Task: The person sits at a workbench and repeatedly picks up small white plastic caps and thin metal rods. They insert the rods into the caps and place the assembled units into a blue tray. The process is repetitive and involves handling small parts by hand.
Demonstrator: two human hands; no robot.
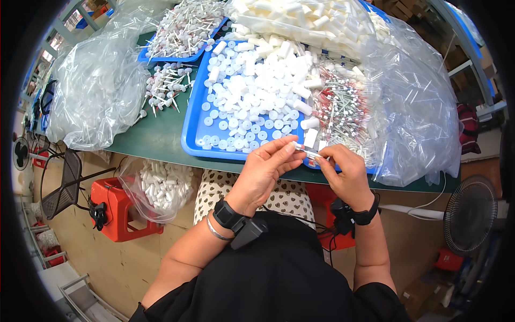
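In front of me, over the near edge of a green table, both hands meet at a small, thin whitish stick-like piece (308,153). My left hand (262,170) pinches its left end between thumb and fingers. The fingertips of my right hand (346,173) close on the other end. Just beyond them lies a blue tray (189,129) with many translucent white discs (236,126) and white cylinders (309,123). To its right is a heap of thin parts (342,102) with red and white ends. Finer details of the held piece are too small to make out.
A blue tray (144,56) of white stemmed pieces stands at the back left, with more stemmed pieces (165,88) spilled on the table. Clear plastic bags (94,96) flank the work. Below are a red stool (115,214), a bag of white cylinders (165,182) and a fan (470,214).
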